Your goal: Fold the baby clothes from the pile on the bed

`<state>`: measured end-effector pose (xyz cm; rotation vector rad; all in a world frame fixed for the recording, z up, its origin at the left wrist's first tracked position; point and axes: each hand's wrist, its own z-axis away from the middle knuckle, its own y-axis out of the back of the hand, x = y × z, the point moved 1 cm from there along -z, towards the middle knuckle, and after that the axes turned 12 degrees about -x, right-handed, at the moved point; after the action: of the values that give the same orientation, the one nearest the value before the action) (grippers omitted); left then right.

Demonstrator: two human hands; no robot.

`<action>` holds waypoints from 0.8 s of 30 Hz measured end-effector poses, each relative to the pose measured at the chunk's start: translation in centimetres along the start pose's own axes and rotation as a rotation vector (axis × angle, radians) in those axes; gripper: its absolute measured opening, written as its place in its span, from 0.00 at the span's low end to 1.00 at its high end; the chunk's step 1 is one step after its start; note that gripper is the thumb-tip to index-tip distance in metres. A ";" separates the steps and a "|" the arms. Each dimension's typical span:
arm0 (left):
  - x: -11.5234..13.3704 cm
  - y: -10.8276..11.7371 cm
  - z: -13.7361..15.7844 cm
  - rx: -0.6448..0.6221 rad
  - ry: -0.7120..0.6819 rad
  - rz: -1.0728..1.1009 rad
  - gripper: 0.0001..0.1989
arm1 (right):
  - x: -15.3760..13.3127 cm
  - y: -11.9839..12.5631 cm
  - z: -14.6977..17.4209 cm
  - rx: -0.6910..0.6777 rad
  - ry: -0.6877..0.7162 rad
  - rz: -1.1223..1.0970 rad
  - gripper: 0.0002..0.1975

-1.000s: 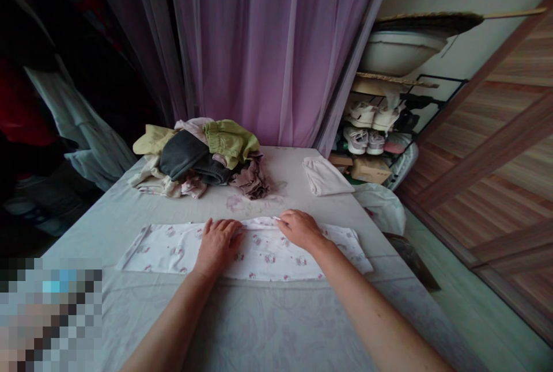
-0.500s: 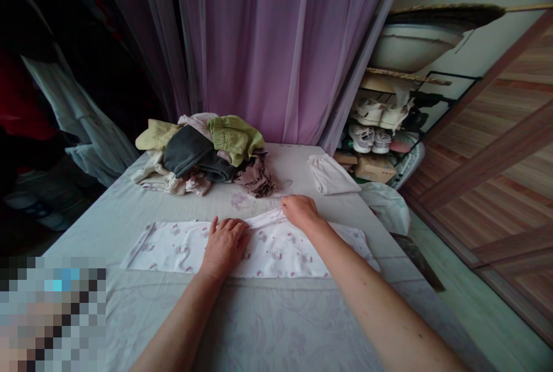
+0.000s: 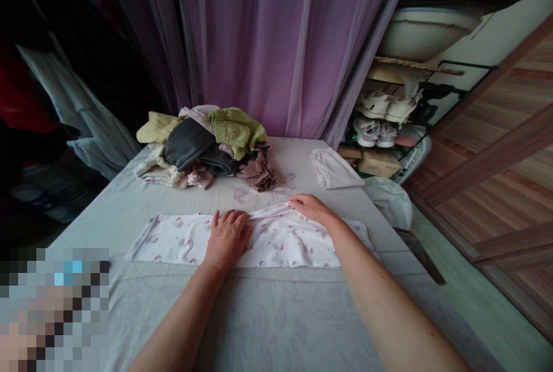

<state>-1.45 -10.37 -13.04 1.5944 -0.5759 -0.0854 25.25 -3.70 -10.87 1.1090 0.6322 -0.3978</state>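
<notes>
A white printed garment [image 3: 276, 245] with small reddish figures lies in a long strip across the cloth-covered table [image 3: 276, 314]; which kind of garment it is I cannot make out. My left hand [image 3: 228, 238] rests flat on it left of its middle, fingers spread. With the fingertips pinched, my right hand [image 3: 313, 208] grips the garment's far edge and holds it slightly raised. Between the two hands that edge runs in a slanting fold. The right end of the strip is partly behind my right forearm.
A heap of clothes, with dark grey trousers [image 3: 188, 144] and a green garment [image 3: 239, 133], lies at the table's far left. A folded white cloth [image 3: 334, 169] is at the far right. Beyond hangs a purple curtain [image 3: 259, 44]; a shoe rack with sneakers [image 3: 374, 131] stands right.
My right hand has shifted slightly right along the garment's far edge, still pinching it and pulling the fold longer. My left hand stays on the cloth. The camera view has shifted a little.
</notes>
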 end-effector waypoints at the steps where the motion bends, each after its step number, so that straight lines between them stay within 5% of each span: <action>1: 0.0 0.0 0.0 0.001 -0.001 -0.005 0.14 | 0.3 0.0 0.0 -0.007 0.002 -0.054 0.13; 5: -0.1 -0.1 0.0 0.022 0.001 -0.016 0.14 | 1.0 -0.5 -0.3 -0.001 -0.047 -0.059 0.14; 9: -0.1 -0.2 0.1 0.024 0.004 -0.018 0.14 | 0.8 -0.8 -0.3 0.033 0.088 0.031 0.23; 13: -0.1 -0.2 0.1 0.016 0.012 -0.018 0.15 | -0.2 -0.5 0.2 0.015 0.203 0.244 0.15; 18: -0.1 -0.3 0.0 0.005 0.023 -0.013 0.18 | -2.1 0.4 0.3 -0.017 0.085 0.506 0.09; 24: -0.1 -0.5 0.0 0.015 0.022 -0.038 0.22 | -2.0 -0.5 -0.5 0.106 -0.035 0.509 0.07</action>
<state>-1.40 -10.32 -13.52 1.6192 -0.5299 -0.0918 23.33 -3.46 -10.04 1.3133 0.2818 -0.0112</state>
